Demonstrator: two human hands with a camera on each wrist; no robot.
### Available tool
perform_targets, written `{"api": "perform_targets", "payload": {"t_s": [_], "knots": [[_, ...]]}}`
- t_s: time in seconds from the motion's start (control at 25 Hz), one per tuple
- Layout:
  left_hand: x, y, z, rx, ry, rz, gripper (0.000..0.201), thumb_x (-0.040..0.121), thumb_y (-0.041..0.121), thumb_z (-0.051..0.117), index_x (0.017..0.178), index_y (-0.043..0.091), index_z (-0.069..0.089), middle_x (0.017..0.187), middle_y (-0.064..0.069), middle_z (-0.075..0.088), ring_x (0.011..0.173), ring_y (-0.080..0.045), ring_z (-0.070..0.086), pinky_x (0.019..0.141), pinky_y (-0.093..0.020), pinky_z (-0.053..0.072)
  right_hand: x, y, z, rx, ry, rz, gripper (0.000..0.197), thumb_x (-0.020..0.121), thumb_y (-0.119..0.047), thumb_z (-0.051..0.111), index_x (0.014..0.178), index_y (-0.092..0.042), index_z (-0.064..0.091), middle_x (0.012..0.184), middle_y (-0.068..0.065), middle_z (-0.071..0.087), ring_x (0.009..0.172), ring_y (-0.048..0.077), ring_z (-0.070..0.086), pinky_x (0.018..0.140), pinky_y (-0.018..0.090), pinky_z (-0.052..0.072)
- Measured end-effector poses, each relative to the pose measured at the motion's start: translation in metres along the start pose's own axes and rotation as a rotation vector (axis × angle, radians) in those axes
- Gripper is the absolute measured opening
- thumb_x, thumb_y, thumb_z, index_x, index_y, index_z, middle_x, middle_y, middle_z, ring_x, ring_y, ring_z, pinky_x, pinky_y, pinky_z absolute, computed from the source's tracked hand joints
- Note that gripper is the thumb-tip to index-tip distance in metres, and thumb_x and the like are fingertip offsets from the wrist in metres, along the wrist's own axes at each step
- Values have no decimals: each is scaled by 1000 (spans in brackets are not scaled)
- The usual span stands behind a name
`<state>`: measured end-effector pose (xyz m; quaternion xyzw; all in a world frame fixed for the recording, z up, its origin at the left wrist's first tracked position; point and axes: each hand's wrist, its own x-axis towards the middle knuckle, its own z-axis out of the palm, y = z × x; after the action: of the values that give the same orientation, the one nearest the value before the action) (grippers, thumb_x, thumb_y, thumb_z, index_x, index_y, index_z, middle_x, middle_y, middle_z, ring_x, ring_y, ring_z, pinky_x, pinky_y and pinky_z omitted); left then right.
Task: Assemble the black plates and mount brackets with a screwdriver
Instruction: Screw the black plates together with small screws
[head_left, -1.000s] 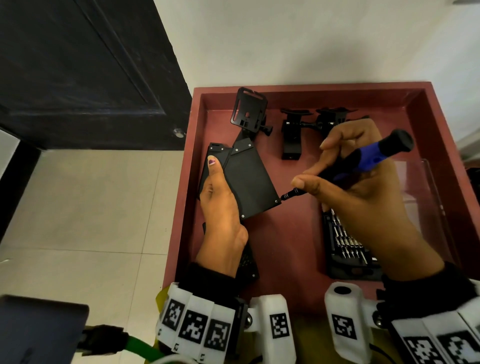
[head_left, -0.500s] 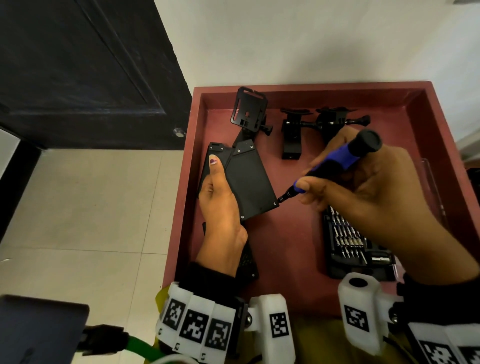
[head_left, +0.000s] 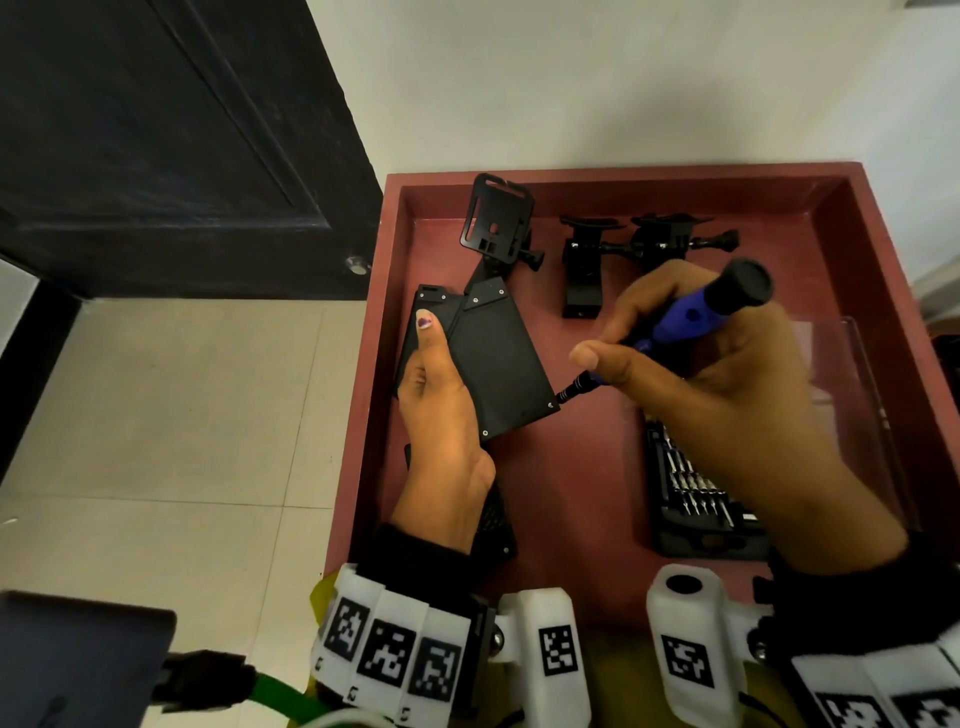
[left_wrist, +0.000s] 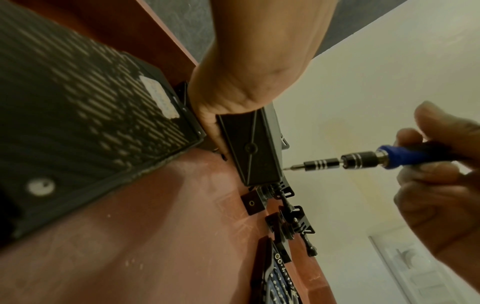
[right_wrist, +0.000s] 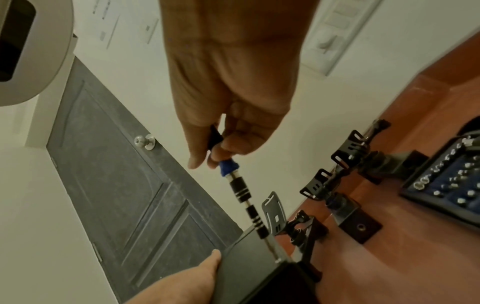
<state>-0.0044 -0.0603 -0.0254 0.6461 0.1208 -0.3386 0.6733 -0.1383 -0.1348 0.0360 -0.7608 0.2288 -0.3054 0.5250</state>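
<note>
At the left of the red tray, the black plate assembly is being held tilted by the left hand, the thumb lying along its upper face and the fingers wrapped under its left edge. A second, perforated black plate is lying flat beneath that wrist. To the right, the blue-handled screwdriver is being gripped by the right hand, thumb and fingertips clenched around the handle, and its tip is being set at the screw in the plate's near right corner (whether the bit is seated cannot be told). Farther off, the loose mount brackets are lying by the far wall; the bit case is lying at the near right. A slip is being risked: with the plate held in the air, pressure off the screw's axis could cam the bit out or twist the plate in the grip.
</note>
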Motion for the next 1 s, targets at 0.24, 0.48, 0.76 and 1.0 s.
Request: {"api": "perform_targets", "payload": {"t_s": [0.24, 0.48, 0.76, 1.0], "knots": [[0, -1, -1, -17, -1, 11, 38, 90, 58, 49, 72, 25, 50, 86, -5, 57, 88, -25, 56, 99, -55, 47, 0, -6, -17, 83, -218, 123, 21, 79, -4, 71, 94, -15, 61, 85, 5, 67, 69, 17, 69, 61, 26, 57], [1, -5, 0, -11, -12, 30, 39, 88, 60, 50, 72, 24, 48, 95, -4, 54, 87, -26, 53, 96, -59, 44, -1, -9, -5, -335, -24, -17, 32, 69, -49, 69, 68, -24, 49, 59, -12, 54, 55, 4, 57, 54, 11, 47], [3, -6, 0, -30, -36, 24, 37, 90, 59, 49, 74, 25, 49, 95, -4, 55, 88, -25, 54, 97, -59, 44, -1, 4, 2, -194, 82, -53, 25, 79, -31, 72, 91, -26, 50, 89, -13, 54, 81, 0, 53, 72, 9, 42], [6, -7, -2, -18, -11, 33, 38, 90, 59, 48, 72, 25, 47, 93, -4, 53, 87, -23, 51, 98, -56, 44, -2, 1, -10, 63, -208, 61, 15, 79, -10, 70, 90, -11, 60, 87, 0, 67, 77, 19, 65, 67, 33, 56]]}}
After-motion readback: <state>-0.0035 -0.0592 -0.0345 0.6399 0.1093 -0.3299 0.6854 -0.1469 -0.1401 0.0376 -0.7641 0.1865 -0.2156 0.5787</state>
